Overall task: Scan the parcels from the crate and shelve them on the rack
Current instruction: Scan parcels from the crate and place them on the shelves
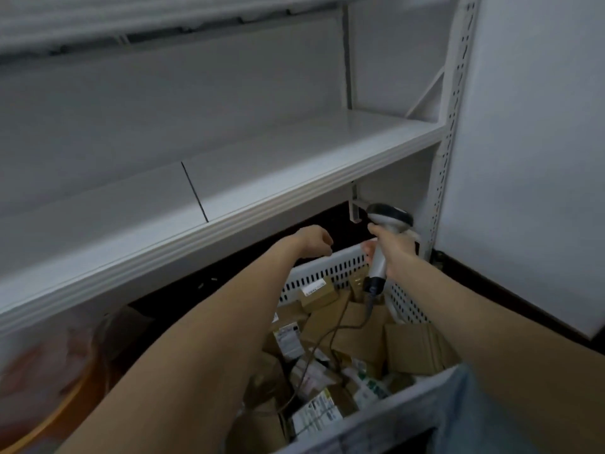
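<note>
The white rack (294,165) spanned the view from the left, and the left hand (312,240) was beneath its shelf, just above the far rim of the white perforated crate (327,268), fingers curled downward; whether it held anything could not be determined. The crate contained a jumble of labelled cardboard parcels (357,339). Further right, the right hand (394,249) gripped the handle of the scanner (388,216), head uppermost over the crate's far corner, its cable (369,308) trailing down among the parcels.
</note>
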Tool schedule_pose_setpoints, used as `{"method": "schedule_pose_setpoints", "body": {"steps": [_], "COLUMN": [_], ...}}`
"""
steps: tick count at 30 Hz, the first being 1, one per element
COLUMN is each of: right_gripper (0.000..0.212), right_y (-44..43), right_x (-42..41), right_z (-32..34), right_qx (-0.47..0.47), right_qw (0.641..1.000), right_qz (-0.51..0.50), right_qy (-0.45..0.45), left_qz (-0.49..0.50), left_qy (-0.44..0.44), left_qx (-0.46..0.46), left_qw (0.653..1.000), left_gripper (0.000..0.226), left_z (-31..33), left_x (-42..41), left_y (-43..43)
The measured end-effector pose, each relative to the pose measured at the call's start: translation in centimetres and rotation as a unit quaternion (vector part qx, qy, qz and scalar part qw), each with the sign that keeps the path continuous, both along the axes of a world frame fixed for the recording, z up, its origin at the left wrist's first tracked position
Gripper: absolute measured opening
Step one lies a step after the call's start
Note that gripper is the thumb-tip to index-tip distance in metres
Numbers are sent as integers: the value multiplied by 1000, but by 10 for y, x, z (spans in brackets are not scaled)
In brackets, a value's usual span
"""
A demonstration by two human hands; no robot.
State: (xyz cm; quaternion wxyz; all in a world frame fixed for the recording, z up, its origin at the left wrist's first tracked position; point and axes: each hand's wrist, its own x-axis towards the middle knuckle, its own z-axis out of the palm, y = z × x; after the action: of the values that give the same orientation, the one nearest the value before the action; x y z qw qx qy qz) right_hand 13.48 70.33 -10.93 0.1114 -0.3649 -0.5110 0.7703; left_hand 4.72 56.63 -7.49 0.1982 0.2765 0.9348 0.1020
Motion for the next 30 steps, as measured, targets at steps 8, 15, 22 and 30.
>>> {"method": "schedule_pose_setpoints", "body": {"steps": [8,15,22,30], "right_gripper": [15,13,33,68], "right_y": [9,-2,-8,-23], "right_x": [-2,-39,-98,-134], "right_z": [-88,-164,-222,-262], "right_qx": [-45,-82,-124,-112], "right_qw": [997,990,985,981], "right_qz": [14,22,48,117], "right_qy": [-68,-112,-107,-108], "left_qz": [66,189,340,435], "left_qy": [-50,-103,-131,-255], "left_qx": [-48,10,126,245], "left_qw": [995,977,923,828], "left_gripper": [29,34,74,55], "left_z": [-99,-187,-256,-284], "left_x": [-16,-43,-81,-101], "left_y": [-12,-17,-27,-19]}}
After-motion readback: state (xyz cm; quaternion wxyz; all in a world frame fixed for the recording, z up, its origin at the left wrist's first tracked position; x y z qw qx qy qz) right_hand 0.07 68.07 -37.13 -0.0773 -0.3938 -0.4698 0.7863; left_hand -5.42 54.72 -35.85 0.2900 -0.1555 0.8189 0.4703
